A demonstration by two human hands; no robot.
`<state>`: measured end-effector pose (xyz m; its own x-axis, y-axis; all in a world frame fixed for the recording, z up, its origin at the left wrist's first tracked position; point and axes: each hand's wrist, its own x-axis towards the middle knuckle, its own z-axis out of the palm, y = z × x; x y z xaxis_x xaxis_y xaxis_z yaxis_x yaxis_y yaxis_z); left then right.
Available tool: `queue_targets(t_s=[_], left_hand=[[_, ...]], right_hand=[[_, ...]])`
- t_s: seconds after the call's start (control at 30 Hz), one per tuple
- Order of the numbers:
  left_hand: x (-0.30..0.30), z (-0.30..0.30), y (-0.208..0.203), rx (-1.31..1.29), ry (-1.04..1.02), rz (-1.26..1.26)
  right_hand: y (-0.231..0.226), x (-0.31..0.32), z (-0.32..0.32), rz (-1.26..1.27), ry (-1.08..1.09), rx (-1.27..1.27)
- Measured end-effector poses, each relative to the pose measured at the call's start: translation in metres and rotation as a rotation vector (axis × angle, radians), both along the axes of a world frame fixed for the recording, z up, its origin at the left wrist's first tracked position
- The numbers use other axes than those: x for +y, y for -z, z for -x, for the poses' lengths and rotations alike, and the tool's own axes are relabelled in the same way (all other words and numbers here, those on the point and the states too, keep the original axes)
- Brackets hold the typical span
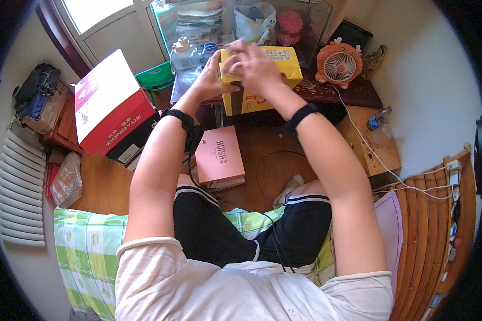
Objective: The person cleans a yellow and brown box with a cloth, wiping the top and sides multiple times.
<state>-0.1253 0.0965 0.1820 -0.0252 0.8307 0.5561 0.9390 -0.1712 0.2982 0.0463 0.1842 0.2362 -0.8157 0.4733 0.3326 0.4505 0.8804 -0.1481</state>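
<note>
A yellow cardboard box [285, 63] with dark printing sits at the front of the dark desk, straight ahead of me. My left hand [211, 81] grips its left end, the thumb against the near face and the fingers toward the top. Over the top of the box is my right hand [256, 68], its fingers smeared by motion, so I cannot make out whether it holds anything. Both wrists wear black bands. Just left of the box stand a clear bottle with a beige cap [185, 60] and a blue-capped bottle [209, 51].
Behind the box is a glass tank [316, 24] holding papers and bags. An orange fan [339, 65] stands to its right, its white cable trailing down. A large red and white box [110, 107] is at left. Below the desk lies a pink box [219, 155].
</note>
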Motion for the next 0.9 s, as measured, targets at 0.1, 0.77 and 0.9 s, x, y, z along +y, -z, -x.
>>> queue_targets(t_s=[0.1,0.77,0.9], left_hand=[[-0.001,-0.011,-0.015,-0.365,0.064,0.043],[0.008,0.015,0.012,-0.074,0.204,-0.19],[0.004,0.001,0.011,-0.141,0.148,-0.161]], right_hand=[[0.001,0.038,-0.043,-0.345,0.12,0.045],[0.022,-0.016,0.023,-0.366,-0.15,0.281],[0.021,0.004,0.003,-0.343,-0.174,0.235]])
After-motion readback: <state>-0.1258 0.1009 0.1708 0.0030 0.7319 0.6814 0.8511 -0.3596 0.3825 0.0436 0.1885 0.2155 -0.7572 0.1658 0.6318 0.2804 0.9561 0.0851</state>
